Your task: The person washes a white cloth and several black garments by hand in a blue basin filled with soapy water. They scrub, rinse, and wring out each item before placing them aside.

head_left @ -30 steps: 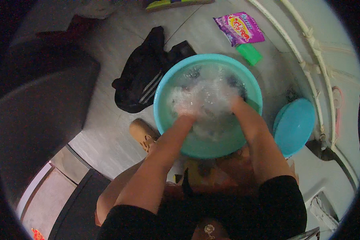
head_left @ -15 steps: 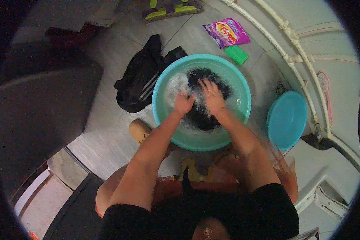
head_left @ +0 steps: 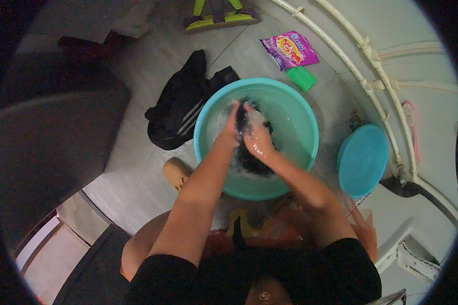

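A dark wet piece of clothing (head_left: 255,161) lies bunched in soapy water inside a large turquoise basin (head_left: 314,119). Both hands are in the basin, with a wad of this black cloth squeezed between them. My left hand (head_left: 231,126) presses on the wad's left side, fingers pointing away from me. From the right, my right hand (head_left: 258,136) closes round the same wad, suds on its fingers and wrist. The lower part of the cloth trails into the water towards me.
Left of the basin lies a black garment with pale stripes (head_left: 175,109), near a tan clog (head_left: 176,173). Beyond are a purple packet (head_left: 291,50), a green block (head_left: 301,78) and a mop head (head_left: 221,21). At right stand a smaller blue basin (head_left: 362,161) and wall pipes (head_left: 374,84).
My hands have come together from spread over the cloth, and now squeeze part of it between them. The cloth has bunched up and the foam at the basin's left has thinned.
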{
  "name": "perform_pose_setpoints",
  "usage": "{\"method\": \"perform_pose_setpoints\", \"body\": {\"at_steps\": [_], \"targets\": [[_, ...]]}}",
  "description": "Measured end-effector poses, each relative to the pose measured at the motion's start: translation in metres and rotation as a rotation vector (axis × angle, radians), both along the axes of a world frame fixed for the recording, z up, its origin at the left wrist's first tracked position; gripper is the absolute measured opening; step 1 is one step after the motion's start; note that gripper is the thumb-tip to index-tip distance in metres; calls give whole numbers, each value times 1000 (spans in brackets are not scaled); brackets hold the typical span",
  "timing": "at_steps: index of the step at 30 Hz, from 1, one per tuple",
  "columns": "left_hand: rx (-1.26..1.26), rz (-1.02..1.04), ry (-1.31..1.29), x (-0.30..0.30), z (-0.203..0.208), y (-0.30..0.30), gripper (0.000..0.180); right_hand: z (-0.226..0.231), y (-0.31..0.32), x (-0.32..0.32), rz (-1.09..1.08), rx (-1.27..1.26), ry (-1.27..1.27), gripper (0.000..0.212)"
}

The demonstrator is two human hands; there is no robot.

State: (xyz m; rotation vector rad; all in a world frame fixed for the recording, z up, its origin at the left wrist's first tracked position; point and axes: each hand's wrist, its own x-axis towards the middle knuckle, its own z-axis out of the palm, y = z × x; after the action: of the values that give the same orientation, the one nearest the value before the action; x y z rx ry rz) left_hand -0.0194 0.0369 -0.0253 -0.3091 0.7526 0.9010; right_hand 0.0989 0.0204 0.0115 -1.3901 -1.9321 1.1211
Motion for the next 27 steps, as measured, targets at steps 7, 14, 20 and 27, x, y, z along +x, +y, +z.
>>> {"method": "perform_pose_setpoints", "body": {"at_steps": [7, 14, 20, 27], "targets": [[25, -44, 374, 5, -28, -40, 39, 45, 1, 7, -30, -105, -145, 49], [552, -791, 1519, 44, 55, -51, 61, 28, 55, 97, 184, 304, -668, 54], [664, -1118, 1861, 42, 58, -117, 106, 30, -1, 69, 598, 162, -679, 78], [488, -1509, 1378, 39, 17, -81, 82, -105, 3, 80, 434, -171, -807, 55]]}}
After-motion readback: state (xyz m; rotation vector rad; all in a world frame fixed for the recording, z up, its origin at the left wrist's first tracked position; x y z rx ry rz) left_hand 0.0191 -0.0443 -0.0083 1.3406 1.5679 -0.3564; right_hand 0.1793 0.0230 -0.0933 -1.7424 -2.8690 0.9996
